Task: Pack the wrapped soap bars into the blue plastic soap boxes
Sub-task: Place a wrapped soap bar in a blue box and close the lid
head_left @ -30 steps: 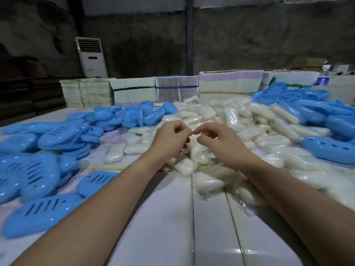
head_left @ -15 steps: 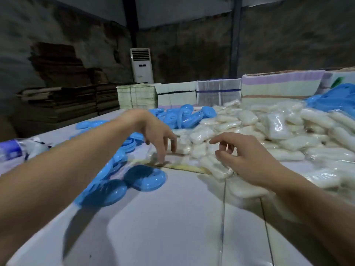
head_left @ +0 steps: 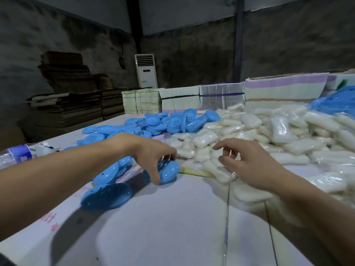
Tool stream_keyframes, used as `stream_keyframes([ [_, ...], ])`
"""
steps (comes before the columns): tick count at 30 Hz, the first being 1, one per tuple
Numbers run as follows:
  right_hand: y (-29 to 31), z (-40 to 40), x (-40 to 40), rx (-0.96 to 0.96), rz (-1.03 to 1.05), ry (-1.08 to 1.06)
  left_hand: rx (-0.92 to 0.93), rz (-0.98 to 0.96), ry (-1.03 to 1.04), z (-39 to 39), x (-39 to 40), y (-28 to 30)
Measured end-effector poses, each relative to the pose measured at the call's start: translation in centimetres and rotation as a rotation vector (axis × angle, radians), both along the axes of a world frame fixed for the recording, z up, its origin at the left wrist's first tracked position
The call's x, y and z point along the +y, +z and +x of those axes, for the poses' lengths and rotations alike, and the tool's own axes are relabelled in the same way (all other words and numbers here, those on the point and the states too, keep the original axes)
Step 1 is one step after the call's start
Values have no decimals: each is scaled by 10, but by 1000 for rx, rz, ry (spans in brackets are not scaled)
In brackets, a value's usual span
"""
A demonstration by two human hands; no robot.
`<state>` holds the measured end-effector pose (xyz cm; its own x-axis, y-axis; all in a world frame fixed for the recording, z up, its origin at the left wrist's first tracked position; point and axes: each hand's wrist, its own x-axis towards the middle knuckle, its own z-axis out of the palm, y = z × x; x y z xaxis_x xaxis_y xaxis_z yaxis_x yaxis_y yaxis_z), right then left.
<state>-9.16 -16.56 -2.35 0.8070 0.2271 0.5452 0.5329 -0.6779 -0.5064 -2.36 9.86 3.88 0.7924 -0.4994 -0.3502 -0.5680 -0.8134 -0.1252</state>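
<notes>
Change since earlier frame: left hand (head_left: 153, 160) has come down from above the worktop (head_left: 163, 227) onto a blue soap box (head_left: 169, 170).
Head view, hands: left grips that box; right hand (head_left: 247, 162) hovers, fingers loosely apart, holding nothing.
Soap: wrapped soap bars (head_left: 259, 135) heaped just beyond the right hand.
Progress: no packed box visible; nearly everything appears left to do.

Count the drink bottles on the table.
1: a bottle with a blue label lies on its side at the table's far left edge. Others may be out of frame.
</notes>
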Motion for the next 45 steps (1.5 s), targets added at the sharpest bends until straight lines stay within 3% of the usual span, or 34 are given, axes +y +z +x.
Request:
stream_keyframes([
  [4, 1, 3, -3, 2, 45, -53, -89, -436, -106, 2, -16, 7],
  [9, 5, 5, -11, -14, 143, -245, 0, -1173, -77, -6, -66, -1],
  [12, 9, 5, -19, -37, 161, -365, 154, -1592, 52, -10, -105, -5],
  [17, 6, 4, -34, 52, 43, -490, 527, -2081, 404, -13, -140, -37],
  [19, 4, 3, -39, 127, -21, -527, 600, -2140, 427, -12, -138, -44],
  [21, 2, 3, -39, 216, -78, -570, 533, -2118, 365, -8, -130, -46],
  [28, -2, 17, -17, 374, -469, -675, 554, -2052, 298, -4, -130, -53],
  [38, 7, 9, -29, 288, -566, -786, 623, -2012, 205, -3, -128, -55],
  [41, 4, 8, -36, 307, -465, -765, 638, -1995, 220, 0, -126, -58],
  [45, 4, 6, -48, 397, -98, -671, 646, -2018, 210, 3, -123, -60],
])
